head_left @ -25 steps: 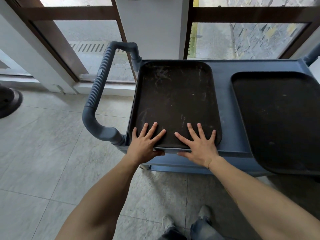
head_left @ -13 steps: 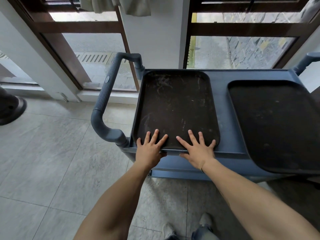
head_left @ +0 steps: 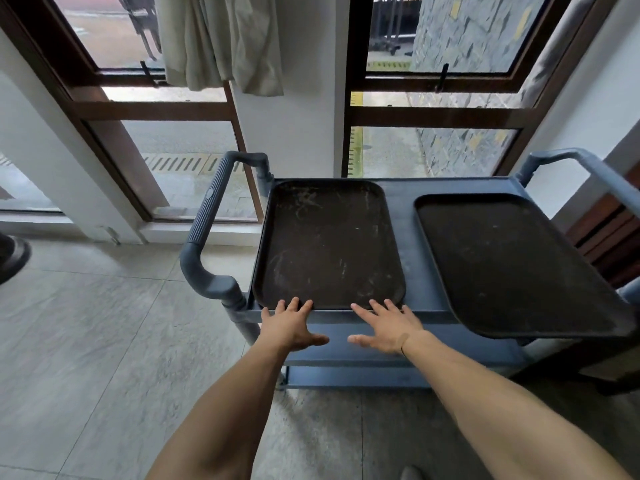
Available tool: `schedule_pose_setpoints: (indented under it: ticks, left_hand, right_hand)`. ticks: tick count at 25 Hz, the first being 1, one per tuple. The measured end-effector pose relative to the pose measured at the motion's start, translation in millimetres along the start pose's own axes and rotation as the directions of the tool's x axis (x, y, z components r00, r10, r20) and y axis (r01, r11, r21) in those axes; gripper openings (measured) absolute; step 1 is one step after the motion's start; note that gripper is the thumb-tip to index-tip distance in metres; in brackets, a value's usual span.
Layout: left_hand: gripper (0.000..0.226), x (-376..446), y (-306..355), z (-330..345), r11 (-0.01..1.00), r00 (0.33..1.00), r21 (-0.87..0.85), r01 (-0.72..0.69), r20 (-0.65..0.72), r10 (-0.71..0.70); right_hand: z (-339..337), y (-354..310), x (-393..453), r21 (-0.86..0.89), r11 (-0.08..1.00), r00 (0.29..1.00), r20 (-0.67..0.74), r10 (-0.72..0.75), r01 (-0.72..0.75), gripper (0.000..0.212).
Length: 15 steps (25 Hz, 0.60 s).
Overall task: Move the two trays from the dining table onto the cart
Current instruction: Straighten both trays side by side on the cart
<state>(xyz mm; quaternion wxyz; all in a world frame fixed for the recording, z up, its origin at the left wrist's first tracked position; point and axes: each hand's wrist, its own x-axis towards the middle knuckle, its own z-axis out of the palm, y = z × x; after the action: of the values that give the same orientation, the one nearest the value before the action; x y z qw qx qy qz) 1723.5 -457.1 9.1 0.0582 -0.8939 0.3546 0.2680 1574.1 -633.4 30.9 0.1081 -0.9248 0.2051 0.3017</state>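
Note:
Two dark brown trays lie flat on the top shelf of a blue cart [head_left: 403,237]. The left tray [head_left: 329,244] is scuffed with pale marks; the right tray [head_left: 512,268] overhangs the cart's near right edge. My left hand [head_left: 289,327] and my right hand [head_left: 389,325] hover side by side at the cart's near edge, fingers spread, holding nothing. Their fingertips reach just to the left tray's near rim.
The cart has a ribbed grey-blue handle [head_left: 207,233] on its left and another handle [head_left: 585,168] at the right. Behind it are brown-framed windows [head_left: 433,112] and a hanging curtain [head_left: 221,43]. A wooden piece of furniture [head_left: 609,237] stands at right; grey tile floor [head_left: 97,334] lies to the left.
Both hands have slid back off the left tray's surface to its near rim. The view has pulled back and tilted up, showing more window and curtain.

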Motion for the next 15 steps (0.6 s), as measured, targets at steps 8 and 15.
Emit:
schedule_pose_setpoints:
  ticks: [8, 15]
  left_hand:
    - [0.102, -26, 44, -9, 1.0, 0.995, -0.026, -0.013, -0.095, 0.01]
    - [0.102, -28, 157, -22, 0.995, 0.978, -0.034, -0.093, -0.189, 0.085]
  right_hand:
    - [-10, 43, -27, -0.03, 0.999, 0.983, -0.183, -0.027, 0.022, 0.084]
    - [-8, 162, -66, -0.04, 0.999, 0.937, -0.348, -0.007, -0.007, 0.083]
